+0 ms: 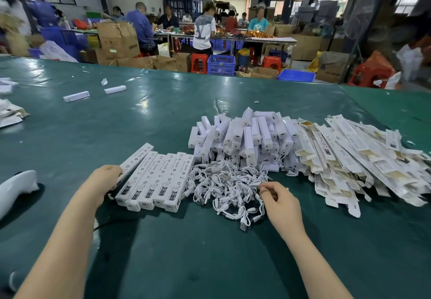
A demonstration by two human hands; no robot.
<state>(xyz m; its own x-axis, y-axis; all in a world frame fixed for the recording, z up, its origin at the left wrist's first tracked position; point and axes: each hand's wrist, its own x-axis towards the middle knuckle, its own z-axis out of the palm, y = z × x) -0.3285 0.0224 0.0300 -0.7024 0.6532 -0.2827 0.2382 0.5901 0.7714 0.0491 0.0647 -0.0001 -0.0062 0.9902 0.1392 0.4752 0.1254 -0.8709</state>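
Several long white bar units (161, 181) with printed labels lie side by side in a row on the green table (163, 116). My left hand (105, 181) grips the near end of the leftmost white bar (136, 158), which is tilted up off the row. To the right lies a tangle of short white cables (224, 185). My right hand (278, 203) pinches at a cable on the tangle's right edge. Behind it sits a heap of white bar units (245, 135). A pile of flat printed cartons (349, 158) spreads to the right.
A white handheld device (16, 189) lies at the left edge. Two loose white bars (77, 96) rest far left on the table, with paper packets (9, 114) beside them. Beyond the table, people sit at benches among cardboard boxes, blue crates (221, 65) and red stools.
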